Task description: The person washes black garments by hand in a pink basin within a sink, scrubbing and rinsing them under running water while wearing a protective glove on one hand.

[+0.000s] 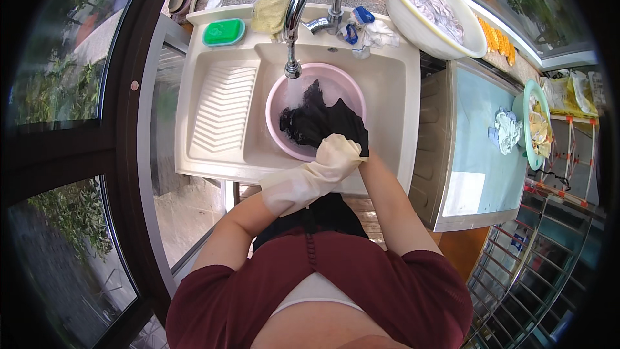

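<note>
Over the pink basin (pixel 278 100) of water, both hands' grip (pixel 339 152) holds the black cloth (pixel 316 119).

A white sink (pixel 387 84) with a ribbed washboard holds a pink basin (pixel 276 100) under the tap.

One pink basin (pixel 276 100) holding one black garment (pixel 320 119) in the sink (pixel 387 84), one tap (pixel 303 0), one green soap dish (pixel 223 32) at the sink's back left corner, one white bowl (pixel 413 22), one gloved hand (pixel 336 155)
</note>
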Motion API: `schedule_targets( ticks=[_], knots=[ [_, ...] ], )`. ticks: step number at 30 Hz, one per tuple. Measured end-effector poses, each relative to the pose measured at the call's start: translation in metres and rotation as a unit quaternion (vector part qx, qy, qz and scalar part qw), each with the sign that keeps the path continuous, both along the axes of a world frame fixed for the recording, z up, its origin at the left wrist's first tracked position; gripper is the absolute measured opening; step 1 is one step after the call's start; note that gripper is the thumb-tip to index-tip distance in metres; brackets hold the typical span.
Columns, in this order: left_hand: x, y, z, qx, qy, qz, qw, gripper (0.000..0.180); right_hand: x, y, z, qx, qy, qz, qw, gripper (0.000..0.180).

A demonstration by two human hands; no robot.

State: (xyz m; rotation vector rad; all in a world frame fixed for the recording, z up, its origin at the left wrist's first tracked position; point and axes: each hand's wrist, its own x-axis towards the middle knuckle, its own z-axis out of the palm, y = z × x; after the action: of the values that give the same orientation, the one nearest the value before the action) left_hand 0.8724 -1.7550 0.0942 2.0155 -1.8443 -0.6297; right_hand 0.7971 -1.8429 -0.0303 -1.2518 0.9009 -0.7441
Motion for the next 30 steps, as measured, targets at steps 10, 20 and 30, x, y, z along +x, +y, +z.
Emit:
schedule_targets(
  ticks=[10,20,30],
  knots=[
    [0.006,0.013,0.02,0.026,0.247,0.178,0.952,0.037,-0.003,-0.021,0.028,0.064,-0.031,0.081,0.994,0.027],
    [0.009,0.0,-0.113,0.404,0.257,0.104,0.872,0.051,0.011,0.022,0.006,0.084,-0.047,0.052,0.994,0.029],
    [0.034,-0.003,0.011,0.363,0.048,-0.189,0.911,0.05,0.038,0.009,0.0,0.064,-0.05,0.075,0.994,0.031]
  ],
)
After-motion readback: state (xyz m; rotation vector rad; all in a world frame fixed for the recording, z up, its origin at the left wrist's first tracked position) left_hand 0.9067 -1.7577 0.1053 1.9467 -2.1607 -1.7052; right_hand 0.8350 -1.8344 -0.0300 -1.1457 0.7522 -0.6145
